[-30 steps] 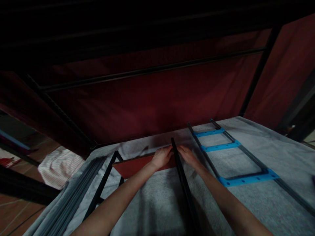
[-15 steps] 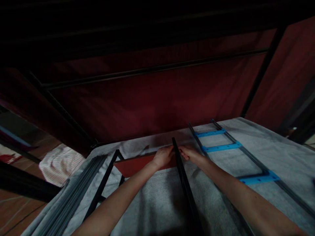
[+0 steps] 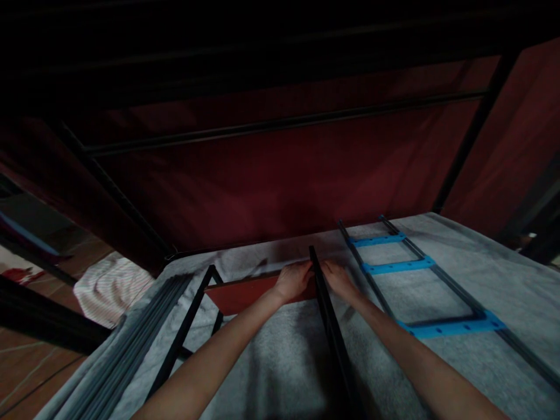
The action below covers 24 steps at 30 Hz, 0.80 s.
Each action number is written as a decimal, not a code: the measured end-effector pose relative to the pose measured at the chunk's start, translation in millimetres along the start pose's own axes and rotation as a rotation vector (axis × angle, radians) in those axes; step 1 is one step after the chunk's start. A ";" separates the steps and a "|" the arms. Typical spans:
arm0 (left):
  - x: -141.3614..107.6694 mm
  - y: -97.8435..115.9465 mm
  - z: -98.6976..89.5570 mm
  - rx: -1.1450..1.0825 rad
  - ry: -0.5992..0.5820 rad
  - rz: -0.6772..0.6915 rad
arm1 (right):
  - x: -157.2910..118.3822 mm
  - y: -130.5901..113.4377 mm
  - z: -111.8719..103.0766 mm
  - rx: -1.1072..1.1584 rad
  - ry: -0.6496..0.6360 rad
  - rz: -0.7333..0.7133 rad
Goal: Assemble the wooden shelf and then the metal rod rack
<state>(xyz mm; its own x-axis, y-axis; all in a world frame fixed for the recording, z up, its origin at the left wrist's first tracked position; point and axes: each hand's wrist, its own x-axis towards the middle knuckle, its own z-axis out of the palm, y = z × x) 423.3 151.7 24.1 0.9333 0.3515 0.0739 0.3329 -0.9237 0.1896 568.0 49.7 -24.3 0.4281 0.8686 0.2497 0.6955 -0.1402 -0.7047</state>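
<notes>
A red-brown board (image 3: 247,294) stands on edge between two black metal frames, the left frame (image 3: 186,326) and the right frame (image 3: 333,335). My left hand (image 3: 294,281) is closed over the board's right end, its fingertips against the right frame. On the other side of that frame, my right hand (image 3: 336,279) has its fingers bent in close to the metal, level with the board's end. What lies in those fingers is hidden.
Grey tubes (image 3: 135,344) lie bundled at the left on a grey-white cloth (image 3: 280,356). To the right lies a dark frame with blue crosspieces (image 3: 398,265). A dark red panel (image 3: 280,181) with black bars rises behind. Striped fabric (image 3: 109,289) rests on the tiled floor.
My right hand has turned, its back now more upward and its curled fingers closer to the right frame. My left hand stays at the board's end. The view has shifted slightly.
</notes>
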 end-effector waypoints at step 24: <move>0.5 1.6 -2.6 -0.004 -0.015 -0.019 | -5.0 4.1 -0.1 0.078 0.027 -0.023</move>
<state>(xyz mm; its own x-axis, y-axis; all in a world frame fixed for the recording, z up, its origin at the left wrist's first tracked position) 424.0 150.8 27.1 0.9288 0.3663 0.0558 0.3497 -0.9164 0.1945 568.8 44.7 -28.4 0.4282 0.8580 0.2836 0.6590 -0.0817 -0.7477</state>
